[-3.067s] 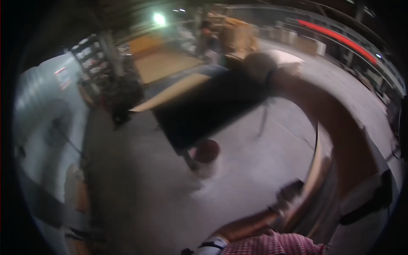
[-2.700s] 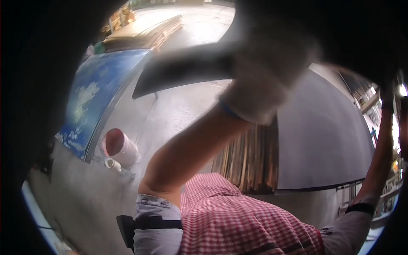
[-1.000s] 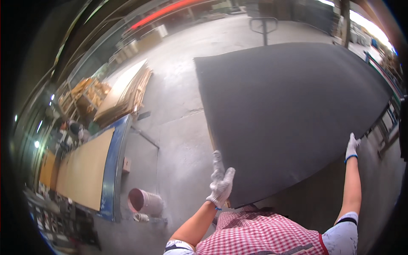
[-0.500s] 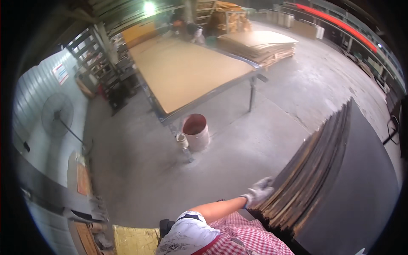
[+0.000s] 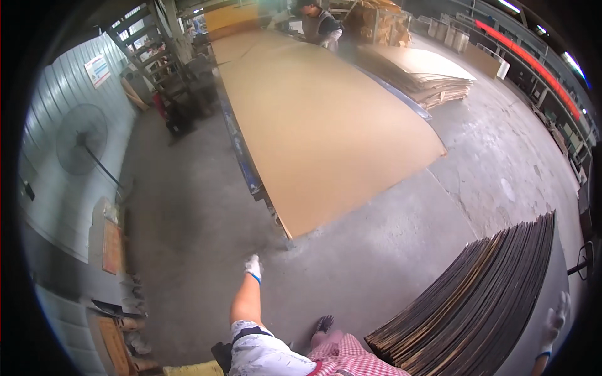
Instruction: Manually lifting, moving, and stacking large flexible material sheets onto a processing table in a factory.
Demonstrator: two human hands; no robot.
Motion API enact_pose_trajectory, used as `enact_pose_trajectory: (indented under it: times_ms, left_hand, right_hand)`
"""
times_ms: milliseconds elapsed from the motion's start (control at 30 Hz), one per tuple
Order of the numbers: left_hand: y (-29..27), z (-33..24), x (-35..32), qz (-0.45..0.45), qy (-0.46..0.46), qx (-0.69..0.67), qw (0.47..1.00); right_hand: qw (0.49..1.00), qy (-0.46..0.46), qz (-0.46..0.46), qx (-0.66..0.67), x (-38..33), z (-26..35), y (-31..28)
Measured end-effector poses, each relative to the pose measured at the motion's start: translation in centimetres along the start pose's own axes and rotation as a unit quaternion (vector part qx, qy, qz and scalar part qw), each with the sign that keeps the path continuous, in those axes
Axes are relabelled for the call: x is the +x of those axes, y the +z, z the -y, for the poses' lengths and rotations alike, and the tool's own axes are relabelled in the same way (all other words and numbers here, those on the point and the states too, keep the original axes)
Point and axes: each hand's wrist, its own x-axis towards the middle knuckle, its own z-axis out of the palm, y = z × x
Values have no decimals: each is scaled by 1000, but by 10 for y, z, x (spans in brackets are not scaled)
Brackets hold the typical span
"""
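1. Since half a second ago, the broad, smooth tan-brown sheet [image 5: 332, 131] juts farther toward me, its near edge now past the end of the long blue-edged table [image 5: 251, 177]; my white-gloved left hand [image 5: 253, 267] is now away from the stack and near the sheet's closest corner, apart from it.
2. That hand holds nothing I can see; how far its fingers curl, I cannot tell.
3. My white-gloved right hand [image 5: 555, 318] is open, fingers extended, over the flat top of one thick stack of dark, rough-edged sheets [image 5: 470, 301]; whether it touches, I cannot tell.
4. This stack blocks my right side; its layers are too thin to count. One black looped handle [image 5: 584, 260] stands beyond it.
5. One lower stack of pale brown boards [image 5: 420, 66] sits past the table's right side.
6. One co-worker in a dark-sleeved top [image 5: 320, 28] is beside the table's far part.
7. To my left are one round grey wire-guarded fan [image 5: 81, 139] and one white sign [image 5: 97, 70] on the pale corrugated wall [image 5: 63, 94].
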Motion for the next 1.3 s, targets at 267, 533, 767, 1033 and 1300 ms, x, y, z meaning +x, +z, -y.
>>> enact_pose_trajectory:
  times_ms: [267, 533, 767, 1033, 1300]
  left_hand:
    - [90, -151, 37, 49, 173, 23, 983]
    - [291, -64, -283, 374, 377, 196, 825]
    - [247, -35, -550, 388, 661, 11, 643]
    - [261, -141, -590, 191, 799, 45, 568]
    - [288, -163, -833, 70, 932, -156, 321]
  right_hand:
    - [881, -414, 203, 105, 41, 324, 73]
    - [746, -576, 275, 189, -11, 621, 165]
    - [757, -646, -15, 96, -52, 732, 173]
    - [857, -293, -293, -305, 213, 450, -182]
    - [882, 151, -277, 350, -36, -255, -364]
